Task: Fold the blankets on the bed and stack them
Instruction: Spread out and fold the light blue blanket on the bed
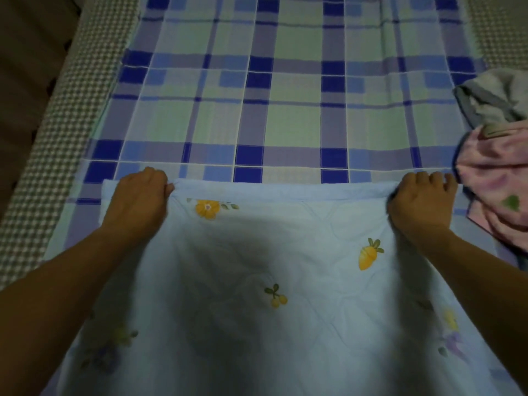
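Left hand (140,195) and right hand (423,198), each grip clamped on the far edge of the blue blanket (271,281), which lies on the plaid bed (285,110), with pink (497,181) and grey blankets (491,95) crumpled to its right.

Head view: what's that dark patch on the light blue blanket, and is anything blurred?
Head view: the patch is a shadow across the blanket, not a stain; lighting is dim, the bed's edges bow from the wide lens, and the left hand and right hand look slightly soft.
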